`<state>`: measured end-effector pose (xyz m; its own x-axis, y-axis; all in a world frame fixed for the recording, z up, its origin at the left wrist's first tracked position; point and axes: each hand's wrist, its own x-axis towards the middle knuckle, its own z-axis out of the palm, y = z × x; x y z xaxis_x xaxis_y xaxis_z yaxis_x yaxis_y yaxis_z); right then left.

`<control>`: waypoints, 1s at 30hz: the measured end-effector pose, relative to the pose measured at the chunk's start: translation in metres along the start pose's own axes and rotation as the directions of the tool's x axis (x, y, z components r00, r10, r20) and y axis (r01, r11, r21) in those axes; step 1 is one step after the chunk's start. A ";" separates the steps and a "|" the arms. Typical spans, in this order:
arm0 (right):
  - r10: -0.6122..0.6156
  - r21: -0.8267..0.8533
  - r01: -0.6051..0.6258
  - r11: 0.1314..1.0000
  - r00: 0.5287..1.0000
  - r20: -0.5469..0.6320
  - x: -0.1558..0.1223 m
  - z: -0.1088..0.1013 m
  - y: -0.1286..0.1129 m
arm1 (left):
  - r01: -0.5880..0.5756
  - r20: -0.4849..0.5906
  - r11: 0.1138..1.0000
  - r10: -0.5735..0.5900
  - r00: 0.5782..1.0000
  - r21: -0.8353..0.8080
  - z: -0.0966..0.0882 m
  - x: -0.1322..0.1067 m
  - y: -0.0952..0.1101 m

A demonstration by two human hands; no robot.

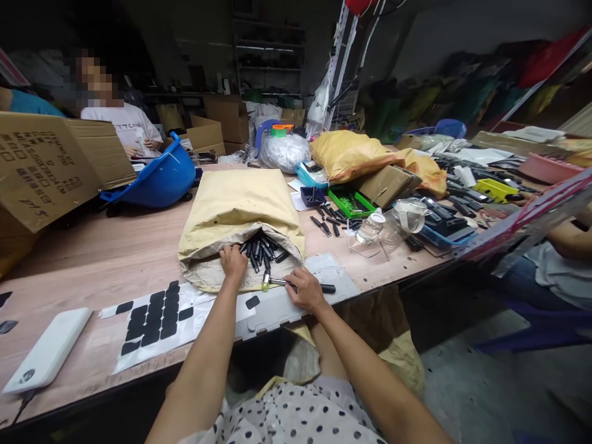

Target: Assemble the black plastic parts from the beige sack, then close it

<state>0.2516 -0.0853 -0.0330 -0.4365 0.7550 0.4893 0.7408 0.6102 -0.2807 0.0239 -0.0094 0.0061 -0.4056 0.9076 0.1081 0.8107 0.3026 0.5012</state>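
Observation:
A tan paper sack (pixel 238 203) lies on the wooden table with its mouth towards me, and several black stick-like parts (pixel 261 250) spill from the opening. My left hand (pixel 234 262) rests at the sack's mouth with its fingers curled among the black parts. My right hand (pixel 303 290) is closed round a small hammer (pixel 277 282) with a metal head and black handle, lying over a grey plastic sheet (pixel 296 296). What the left fingers hold is hidden.
A white sheet of black pads (pixel 155 317) and a white power bank (pixel 49 348) lie at the left. A blue helmet (pixel 160 179), cardboard boxes, trays and black parts crowd the far side. One person sits at back left; another person's arm (pixel 562 237) is at right.

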 end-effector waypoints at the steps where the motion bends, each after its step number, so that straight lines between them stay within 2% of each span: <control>1: 0.004 0.000 -0.004 1.000 1.000 0.002 0.000 0.000 0.000 | -0.007 0.005 1.000 0.007 1.000 -0.001 -0.001 -0.001 -0.003; 5: 0.031 0.008 -0.031 0.999 0.999 0.015 0.000 0.000 0.000 | -0.063 -0.028 0.995 0.061 0.998 -0.071 -0.016 -0.017 -0.024; 8: 0.034 0.018 -0.034 0.999 0.999 0.029 0.000 -0.001 0.000 | -0.202 -0.033 0.959 0.200 0.979 -0.201 -0.030 -0.048 -0.049; 11: 0.035 0.008 -0.036 0.999 0.998 0.043 0.000 -0.003 -0.001 | -0.334 0.031 0.895 0.359 0.933 -0.297 -0.036 -0.084 -0.075; 15: 0.041 -0.029 -0.039 0.999 0.996 0.078 0.001 -0.002 0.001 | -0.355 0.119 0.876 0.411 0.904 -0.328 -0.031 -0.111 -0.096; 19: 0.014 -0.057 -0.008 0.998 0.994 0.112 0.003 -0.003 0.006 | -0.349 0.113 0.884 0.399 0.910 -0.310 -0.024 -0.112 -0.098; 22: 0.016 -0.066 -0.009 0.998 0.995 0.101 0.005 -0.006 0.000 | -0.334 0.101 0.891 0.380 0.920 -0.306 -0.024 -0.111 -0.095; 25: 0.035 -0.009 -0.035 0.999 0.998 0.050 0.005 -0.006 -0.020 | -0.331 0.101 0.891 0.377 0.921 -0.309 -0.024 -0.110 -0.094; 30: 0.052 0.181 -0.053 0.982 0.999 0.007 -0.001 -0.001 -0.065 | -0.305 0.116 0.896 0.357 0.927 -0.322 -0.023 -0.111 -0.093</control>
<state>0.2044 -0.1259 -0.0146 -0.4008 0.7875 0.4681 0.6584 0.6029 -0.4505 -0.0156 -0.1447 -0.0330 -0.0377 0.9830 0.1798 0.7145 -0.0993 0.6926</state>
